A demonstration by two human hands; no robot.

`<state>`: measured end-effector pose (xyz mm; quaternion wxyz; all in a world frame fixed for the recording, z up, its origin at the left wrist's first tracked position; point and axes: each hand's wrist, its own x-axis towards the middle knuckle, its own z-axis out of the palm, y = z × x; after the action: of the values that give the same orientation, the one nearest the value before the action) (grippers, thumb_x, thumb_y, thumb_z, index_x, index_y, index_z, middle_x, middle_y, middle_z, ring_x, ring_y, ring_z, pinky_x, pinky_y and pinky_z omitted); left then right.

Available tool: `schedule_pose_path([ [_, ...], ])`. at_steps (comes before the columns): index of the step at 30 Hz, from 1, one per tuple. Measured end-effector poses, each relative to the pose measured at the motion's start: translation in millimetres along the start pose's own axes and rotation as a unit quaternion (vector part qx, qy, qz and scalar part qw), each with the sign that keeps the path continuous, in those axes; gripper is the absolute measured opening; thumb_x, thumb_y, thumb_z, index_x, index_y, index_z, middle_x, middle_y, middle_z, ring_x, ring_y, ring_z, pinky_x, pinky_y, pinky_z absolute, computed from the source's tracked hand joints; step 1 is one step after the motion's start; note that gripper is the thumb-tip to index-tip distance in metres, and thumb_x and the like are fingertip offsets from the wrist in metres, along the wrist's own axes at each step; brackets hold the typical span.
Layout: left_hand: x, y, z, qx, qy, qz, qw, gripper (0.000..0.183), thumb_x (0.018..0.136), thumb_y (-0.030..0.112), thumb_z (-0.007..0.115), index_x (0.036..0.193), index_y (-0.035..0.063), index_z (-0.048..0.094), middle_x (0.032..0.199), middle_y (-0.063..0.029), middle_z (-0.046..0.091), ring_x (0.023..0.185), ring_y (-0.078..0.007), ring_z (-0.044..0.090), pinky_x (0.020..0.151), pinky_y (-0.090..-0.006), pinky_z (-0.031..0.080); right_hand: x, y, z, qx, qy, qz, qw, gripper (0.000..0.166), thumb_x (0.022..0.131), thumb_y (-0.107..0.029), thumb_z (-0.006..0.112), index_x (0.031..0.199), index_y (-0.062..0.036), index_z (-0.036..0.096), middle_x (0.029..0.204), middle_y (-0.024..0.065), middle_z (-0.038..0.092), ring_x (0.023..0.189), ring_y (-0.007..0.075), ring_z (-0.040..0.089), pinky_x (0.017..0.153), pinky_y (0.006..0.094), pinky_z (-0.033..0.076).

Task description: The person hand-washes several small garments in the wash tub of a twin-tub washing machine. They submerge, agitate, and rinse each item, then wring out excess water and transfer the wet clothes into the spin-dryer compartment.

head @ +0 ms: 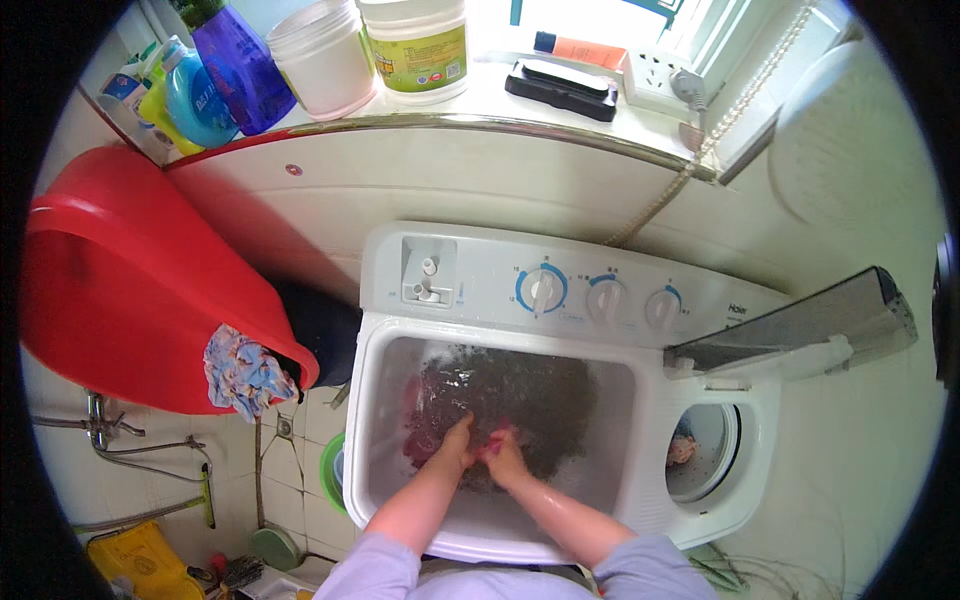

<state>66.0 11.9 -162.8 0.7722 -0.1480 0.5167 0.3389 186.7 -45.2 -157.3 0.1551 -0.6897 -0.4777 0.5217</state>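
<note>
Both hands are low in the wash tub of a white twin-tub washing machine (360, 420), which holds dark and dark-red wet cloth in water. My right hand (504, 461) is closed around a bit of pink cloth (495, 442). Just left of it, my left hand (459, 442) has its fingers against the same pink cloth; whether it grips the cloth cannot be told. Dark-red cloth (418, 442) lies at the tub's left side. In the spin tub (716, 457) at the right, whose grey lid (795, 326) stands raised, some pinkish cloth (681, 450) is visible.
A large red plastic tub (150, 285) leans at the left, with blue patterned cloth (244, 367) at its rim. Bottles (240, 67), plastic buckets (416, 52) and a power strip (660, 79) stand on the windowsill. A green basin (332, 472) is beside the machine.
</note>
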Motion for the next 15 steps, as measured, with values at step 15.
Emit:
schedule_pose_path([
  [15,-42,-12,60,0.006,-0.085,-0.005,0.996,0.047,0.097,0.055,0.035,0.079,0.015,0.053,0.074,-0.0026,0.056,0.066,-0.0186,0.054,0.057,-0.0374,0.044,-24,-82,-40,0.025,0.229,-0.411,0.882,0.014,0.082,-0.005,0.053,0.095,-0.0052,0.056,0.108,0.0153,0.058,0.105,0.024,0.056,0.088,0.0345,0.043],
])
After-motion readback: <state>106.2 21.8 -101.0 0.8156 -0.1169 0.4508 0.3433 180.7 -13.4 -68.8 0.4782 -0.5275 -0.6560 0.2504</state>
